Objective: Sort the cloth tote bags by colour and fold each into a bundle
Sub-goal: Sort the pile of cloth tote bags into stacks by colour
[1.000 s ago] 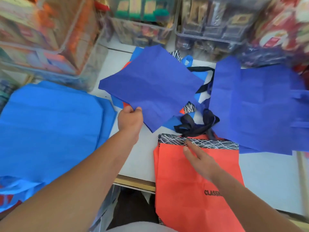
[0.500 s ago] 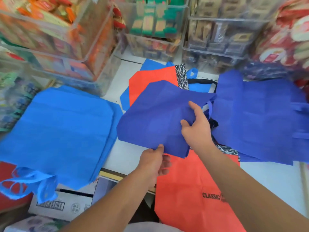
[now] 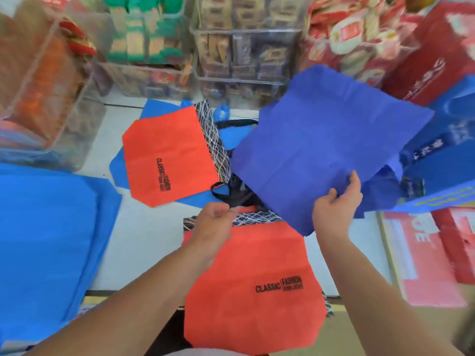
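Head view: the right hand (image 3: 336, 201) grips the royal-blue bag (image 3: 329, 145) by its near edge. The bag is lifted flat over the right side of the bench (image 3: 144, 242), just left of the dark blue pile (image 3: 442, 173) that it likely joins. The left hand (image 3: 216, 224) is curled over the near orange bag (image 3: 252, 286); whether it pinches anything I cannot tell. Half a second ago both hands held the blue bag mid-bench.

We see a white tabletop (image 3: 144, 242): light-blue bags (image 3: 46, 240) cover its left edge, an orange bag (image 3: 244, 291) overhangs the near edge, and clear bins (image 3: 241, 60) line the far edge.
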